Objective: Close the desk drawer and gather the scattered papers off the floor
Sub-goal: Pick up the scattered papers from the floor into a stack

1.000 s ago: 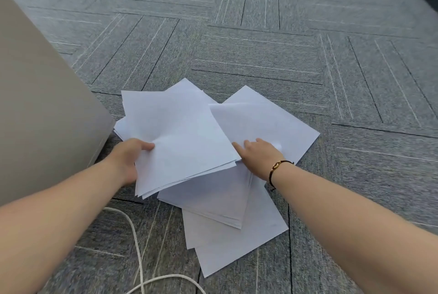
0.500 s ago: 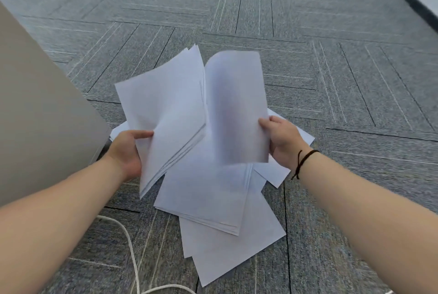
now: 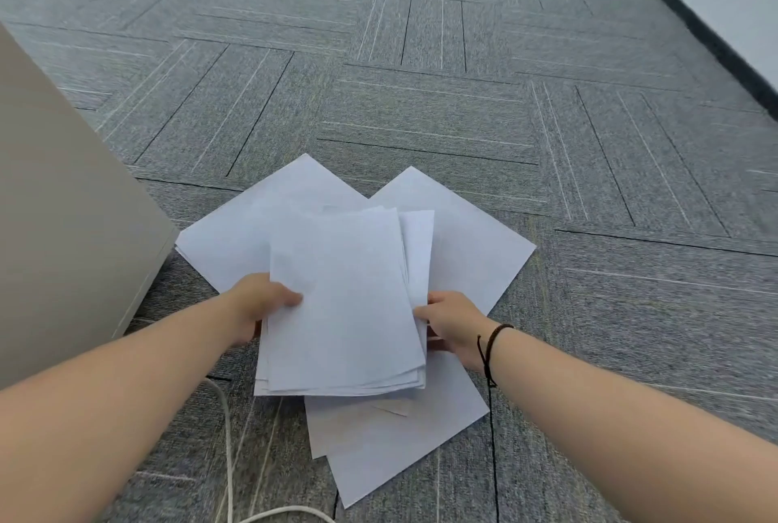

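White sheets make up the gathered stack [image 3: 343, 303], pinched at its left edge by the left hand [image 3: 261, 303] and steadied at its right edge by the right hand [image 3: 450, 324]. It hovers over the loose papers [image 3: 463, 244] lying fanned on the grey carpet floor [image 3: 421, 101], beside the beige cabinet [image 3: 63, 206]. The stack's edges look uneven, so a light grip could let inner sheets slide out. A white cable [image 3: 227, 438] runs close under the left forearm and could snag.
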### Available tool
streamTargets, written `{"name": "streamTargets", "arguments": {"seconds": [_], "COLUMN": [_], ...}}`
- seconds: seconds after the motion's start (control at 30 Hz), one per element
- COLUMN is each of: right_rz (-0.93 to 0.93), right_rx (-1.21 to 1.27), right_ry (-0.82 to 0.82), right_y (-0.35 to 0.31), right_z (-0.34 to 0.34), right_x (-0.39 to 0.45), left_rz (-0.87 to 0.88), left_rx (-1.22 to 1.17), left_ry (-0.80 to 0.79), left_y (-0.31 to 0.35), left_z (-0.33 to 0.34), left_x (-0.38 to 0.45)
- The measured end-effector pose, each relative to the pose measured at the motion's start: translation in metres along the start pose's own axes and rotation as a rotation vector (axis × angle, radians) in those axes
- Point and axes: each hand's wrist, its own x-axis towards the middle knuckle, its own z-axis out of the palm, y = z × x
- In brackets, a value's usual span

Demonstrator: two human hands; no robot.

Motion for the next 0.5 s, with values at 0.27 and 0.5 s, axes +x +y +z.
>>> {"name": "streamTargets", "arguments": {"seconds": [0.27, 0.5], "right_rz": [0.042, 0.056], "right_rx": [0.115, 0.092], "right_ry": [0.233, 0.122], "right_y": [-0.012, -0.012], "right_z": [0.005, 0.022], "right_x": [0.015, 0.013], "left_rz": [0.147, 0.085], "left_rx": [0.462, 0.506], "left_ry": [0.215, 0.267], "left_y": [-0.011, -0.006], "left_z": [-0.001, 0.017], "left_x": [0.005, 0.002]}}
